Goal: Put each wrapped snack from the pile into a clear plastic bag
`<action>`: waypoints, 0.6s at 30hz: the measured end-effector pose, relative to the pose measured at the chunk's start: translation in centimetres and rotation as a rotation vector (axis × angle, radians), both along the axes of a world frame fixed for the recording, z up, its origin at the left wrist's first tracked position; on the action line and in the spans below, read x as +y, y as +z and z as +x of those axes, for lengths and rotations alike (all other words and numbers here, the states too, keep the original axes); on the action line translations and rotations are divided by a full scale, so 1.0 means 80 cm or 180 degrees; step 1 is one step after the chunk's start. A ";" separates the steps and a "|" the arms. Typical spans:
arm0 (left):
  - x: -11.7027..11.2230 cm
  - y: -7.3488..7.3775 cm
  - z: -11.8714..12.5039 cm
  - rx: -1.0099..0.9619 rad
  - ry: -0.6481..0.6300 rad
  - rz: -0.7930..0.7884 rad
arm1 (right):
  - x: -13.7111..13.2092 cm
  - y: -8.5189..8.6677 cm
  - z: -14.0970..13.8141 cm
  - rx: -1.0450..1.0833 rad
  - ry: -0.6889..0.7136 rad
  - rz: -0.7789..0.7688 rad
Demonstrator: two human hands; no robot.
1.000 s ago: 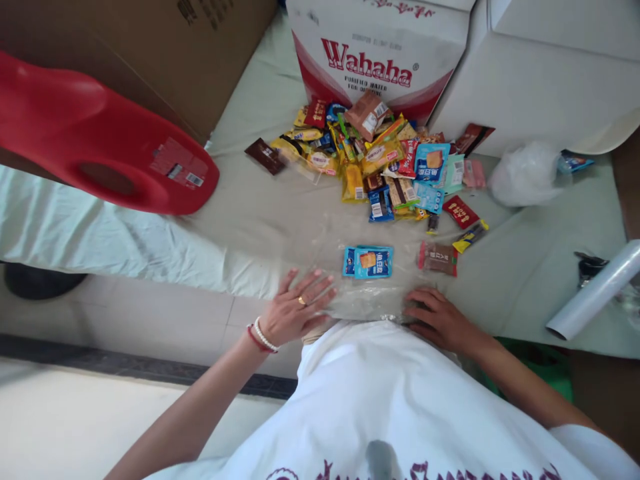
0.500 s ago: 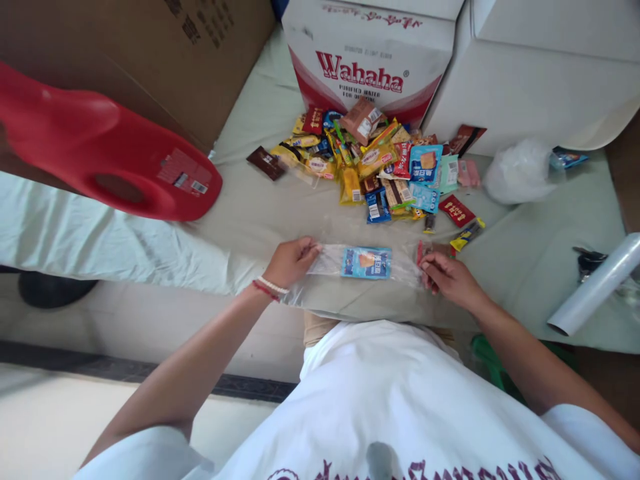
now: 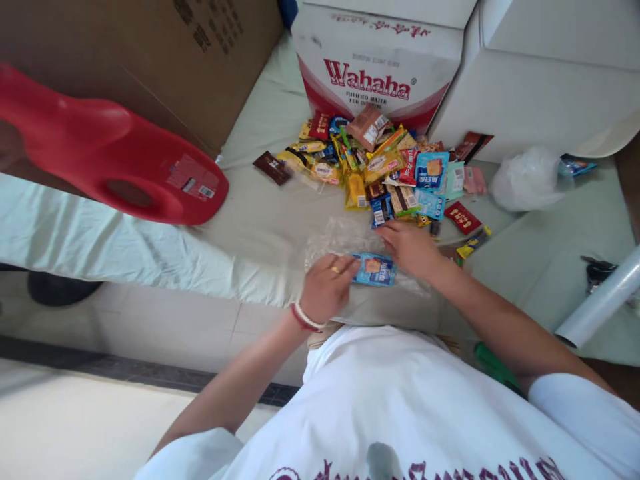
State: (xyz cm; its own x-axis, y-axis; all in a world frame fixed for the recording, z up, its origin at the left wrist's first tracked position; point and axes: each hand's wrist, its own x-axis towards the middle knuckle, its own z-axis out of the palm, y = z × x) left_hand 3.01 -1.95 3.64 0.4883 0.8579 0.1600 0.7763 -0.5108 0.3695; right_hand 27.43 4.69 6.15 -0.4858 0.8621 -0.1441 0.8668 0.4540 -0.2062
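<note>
A blue snack packet (image 3: 375, 270) lies on a sheet of clear plastic film (image 3: 335, 235) near the front edge of the covered surface. My left hand (image 3: 330, 283), with a ring and a bracelet, is closed on the film at the packet's left end, its fingertips over that end. Just behind the packet, my right hand (image 3: 407, 247) has its fingers pressed together at the film's far side. What is under these fingertips is partly hidden. Close beyond them lies a dark blue packet (image 3: 381, 209), at the front of a pile of colourful snack packets (image 3: 383, 163).
A red jug (image 3: 150, 167) lies on its side at the left, by a brown carton (image 3: 165, 67). Behind the pile stands a white Wahaha carton (image 3: 375, 60). To the right are a white plastic bag (image 3: 525, 179) and a film roll (image 3: 600, 300).
My left hand has moved right, from the film's left end to the packet. The right hand has moved left and away from me. The film, stretched flat before, is now crumpled.
</note>
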 end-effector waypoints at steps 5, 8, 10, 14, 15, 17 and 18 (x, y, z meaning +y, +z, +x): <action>-0.002 -0.036 0.050 0.0640 -0.0162 -0.0503 | 0.034 -0.029 -0.045 -0.0674 -0.0287 -0.0177; -0.003 -0.043 0.052 0.0773 -0.0204 -0.0516 | 0.048 -0.023 -0.043 -0.0639 -0.0278 -0.0430; -0.006 -0.043 0.051 0.0823 -0.0214 -0.0467 | 0.048 -0.009 -0.041 -0.0462 -0.0008 -0.0374; -0.010 -0.040 0.055 0.0731 -0.0189 -0.0435 | 0.016 0.022 -0.041 -0.0283 0.0682 0.0125; -0.011 -0.041 0.057 0.0668 -0.0134 -0.0471 | 0.002 0.025 -0.041 -0.0326 0.0793 0.0129; -0.011 -0.043 0.058 0.0564 -0.0002 -0.0572 | -0.026 0.022 -0.039 -0.0431 0.0906 -0.0024; -0.011 -0.045 0.057 0.0509 0.0045 -0.0614 | -0.040 0.015 -0.037 -0.0441 0.0918 -0.0091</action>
State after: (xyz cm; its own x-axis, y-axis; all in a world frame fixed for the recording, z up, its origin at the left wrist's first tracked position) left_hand 7.56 -2.79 0.08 0.4819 0.8720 -0.0857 0.8394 -0.4313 0.3308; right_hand 24.48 1.50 7.33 -0.6835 0.6864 -0.2481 0.7240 0.6808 -0.1112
